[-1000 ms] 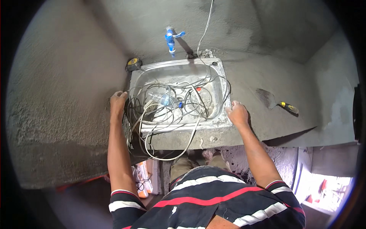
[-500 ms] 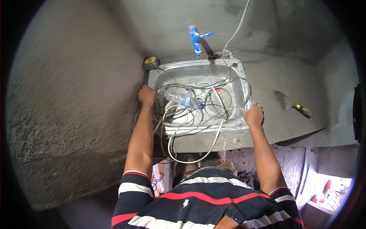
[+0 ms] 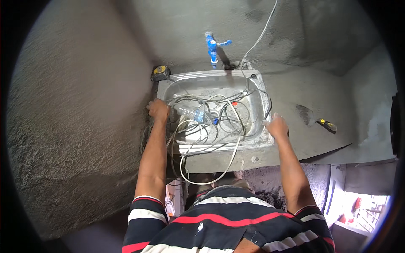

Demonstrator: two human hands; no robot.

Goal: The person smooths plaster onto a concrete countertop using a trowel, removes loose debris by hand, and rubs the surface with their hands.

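Observation:
A metal sink (image 3: 202, 76) sits in the grey mortar counter, its rim dusty. My left hand (image 3: 159, 110) is curled at its left rim, close to the wall. On the opposite side my right hand (image 3: 276, 125) grips the right rim, the thumb on the metal and the other fingers partly hidden. Tangled grey and white cable (image 3: 237, 154) lies in the basin and loops over the front rim. Among the coils rests a clear plastic bottle (image 3: 188, 112) with a blue cap (image 3: 215, 121).
A tape measure (image 3: 160, 73) sits by the sink's back left corner. The blue tap (image 3: 211, 49) juts from the back wall above the basin. On the counter to the right lies a trowel (image 3: 326, 124). A rough plastered wall (image 3: 84, 126) rises at the left.
The whole view has shifted a little, so sink, tap and trowel appear slightly farther left. Both hands stay at the sink's sides, with no clear movement of the sink against the counter.

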